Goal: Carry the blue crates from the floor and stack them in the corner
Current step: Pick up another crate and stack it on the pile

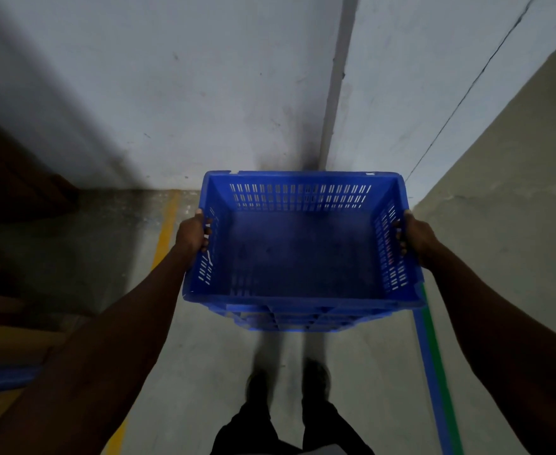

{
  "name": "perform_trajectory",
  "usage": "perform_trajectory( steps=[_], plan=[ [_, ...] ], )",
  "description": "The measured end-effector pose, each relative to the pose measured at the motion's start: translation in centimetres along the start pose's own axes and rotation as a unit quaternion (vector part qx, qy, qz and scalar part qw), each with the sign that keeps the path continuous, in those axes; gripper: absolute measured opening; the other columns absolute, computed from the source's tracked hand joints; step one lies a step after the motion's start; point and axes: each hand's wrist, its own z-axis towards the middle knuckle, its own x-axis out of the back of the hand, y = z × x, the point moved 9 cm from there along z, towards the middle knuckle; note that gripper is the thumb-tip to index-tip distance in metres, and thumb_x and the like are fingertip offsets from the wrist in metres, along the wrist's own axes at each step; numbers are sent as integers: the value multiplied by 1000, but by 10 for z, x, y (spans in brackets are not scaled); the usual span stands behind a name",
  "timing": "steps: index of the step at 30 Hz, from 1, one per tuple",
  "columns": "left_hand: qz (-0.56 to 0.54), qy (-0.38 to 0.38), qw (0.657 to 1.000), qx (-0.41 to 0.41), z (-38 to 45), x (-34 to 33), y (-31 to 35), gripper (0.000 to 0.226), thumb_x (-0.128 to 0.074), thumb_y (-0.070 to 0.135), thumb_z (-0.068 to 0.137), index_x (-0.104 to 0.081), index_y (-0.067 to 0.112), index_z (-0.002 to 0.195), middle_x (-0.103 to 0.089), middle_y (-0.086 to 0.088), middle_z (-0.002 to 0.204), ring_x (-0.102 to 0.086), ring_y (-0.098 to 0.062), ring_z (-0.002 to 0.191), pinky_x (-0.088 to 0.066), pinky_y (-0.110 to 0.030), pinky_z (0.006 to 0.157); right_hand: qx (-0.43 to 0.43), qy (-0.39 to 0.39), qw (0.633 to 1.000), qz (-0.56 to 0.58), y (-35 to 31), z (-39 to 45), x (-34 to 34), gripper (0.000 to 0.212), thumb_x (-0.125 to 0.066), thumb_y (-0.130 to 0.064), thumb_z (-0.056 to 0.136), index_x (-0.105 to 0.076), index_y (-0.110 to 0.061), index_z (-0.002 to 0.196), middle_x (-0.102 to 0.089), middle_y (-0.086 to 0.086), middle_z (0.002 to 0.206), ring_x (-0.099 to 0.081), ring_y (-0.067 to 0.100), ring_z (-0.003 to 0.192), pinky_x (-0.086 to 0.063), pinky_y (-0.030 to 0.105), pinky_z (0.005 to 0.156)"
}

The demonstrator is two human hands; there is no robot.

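You hold a blue crate [303,247] out in front of you, above the concrete floor [73,251] and near the corner where the two pale walls [171,93] meet. Its inside holds nothing; the solid bottom looks dusty and scuffed. Slotted vents run along all four walls, and a ribbed outer face shows on the near side. Your left hand [193,233] grips the left rim, fingers [207,231] curled over into the crate. Your right hand [416,236] grips the right rim likewise. A yellow floor line [166,231] runs on the left; blue and green stripes [432,356] run on the right.
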Motion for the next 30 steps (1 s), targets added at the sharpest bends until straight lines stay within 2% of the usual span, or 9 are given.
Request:
perform_trajectory(
  steps=[6, 11, 14, 16, 19, 22, 25, 28, 30],
  plan=[
    [45, 24, 997, -52, -4, 4, 10, 50, -35, 49, 106, -57, 5, 118, -66, -11, 88, -59, -22, 60, -49, -31, 54, 5, 13, 1000, 5, -1, -3, 1, 54, -36, -52, 104, -61, -4, 103, -59, 12, 75, -50, 21, 56, -43, 32, 54],
    [71, 38, 995, -59, -7, 8, 8, 49, -39, 50, 104, -54, 7, 122, -67, -13, 103, -64, -23, 68, -52, -32, 56, 30, 44, 997, -59, -2, -1, 4, 57, -36, -55, 103, -63, -5, 97, -69, 24, 98, -62, 29, 71, -49, 45, 75],
    [104, 55, 990, -74, -15, 12, 11, 49, -42, 52, 103, -53, 10, 125, -67, -12, 109, -68, -26, 83, -54, -37, 68, 49, 65, 990, -116, -9, -15, 6, 58, -37, -50, 105, -62, 2, 115, -65, 22, 106, -63, 35, 91, -42, 36, 76],
    [121, 74, 986, -90, -24, 19, 14, 49, -46, 55, 98, -54, 14, 125, -68, -9, 111, -68, -25, 91, -58, -43, 80, 58, 81, 988, -119, -12, -27, 7, 58, -44, -47, 103, -52, 1, 135, -60, 19, 119, -60, 35, 104, -42, 37, 84],
    [99, 102, 985, -97, -45, 31, 10, 53, -53, 61, 87, -56, 22, 122, -64, -6, 120, -67, -25, 101, -58, -51, 87, 65, 100, 990, -80, -6, -54, 8, 77, -55, -56, 95, -33, -11, 154, -49, 20, 148, -53, 40, 128, -43, 48, 102],
    [71, 141, 976, -153, -83, 38, 18, 40, -55, 52, 91, -58, 25, 120, -58, -2, 127, -60, -25, 114, -55, -49, 92, 87, 135, 987, -28, 5, -90, 9, 70, -58, -53, 96, -39, -13, 150, -54, 15, 144, -55, 35, 127, -41, 37, 96],
    [-21, 149, 971, -186, -124, 40, 23, 28, -56, 39, 96, -64, 20, 115, -66, -3, 117, -65, -21, 104, -57, -41, 88, 93, 191, 975, 71, 24, -129, 13, 59, -63, -49, 92, -53, -15, 140, -61, 12, 135, -59, 28, 122, -42, 30, 98],
    [-99, 124, 977, -143, -155, 38, 11, 26, -56, 49, 93, -67, 27, 103, -72, 0, 104, -69, -21, 94, -58, -41, 82, 72, 254, 949, 172, 50, -173, 28, 57, -64, -52, 87, -58, -21, 135, -62, 6, 132, -60, 18, 117, -48, 34, 102],
    [-117, 89, 977, -157, -172, 26, 14, 22, -58, 47, 93, -66, 26, 91, -70, 0, 92, -66, -19, 83, -54, -40, 76, 77, 279, 930, 226, 63, -206, 39, 46, -63, -36, 95, -59, -15, 135, -62, 4, 129, -58, 14, 112, -48, 20, 91]
  ],
)
